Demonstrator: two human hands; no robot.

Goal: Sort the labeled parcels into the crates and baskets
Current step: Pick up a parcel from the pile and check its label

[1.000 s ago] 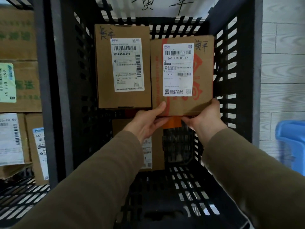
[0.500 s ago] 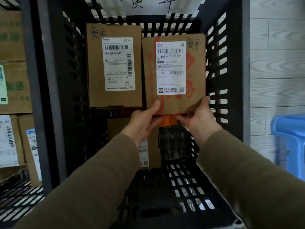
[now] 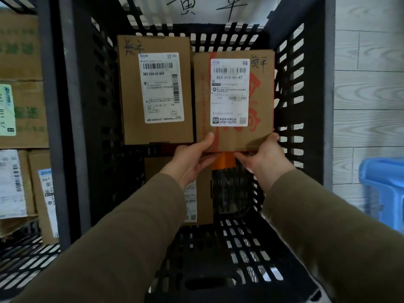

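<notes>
Left hand [image 3: 192,159] and right hand [image 3: 263,158] keep pinching the near edge of the held parcel [image 3: 235,136], thumbs on top and fingers beneath. Over the last second it has barely shifted. It sits at 1 o'clock in the black crate [image 3: 291,84], just beside the parcel at 11 o'clock [image 3: 155,90]. Placement appears nearly complete, with release still pending.
</notes>
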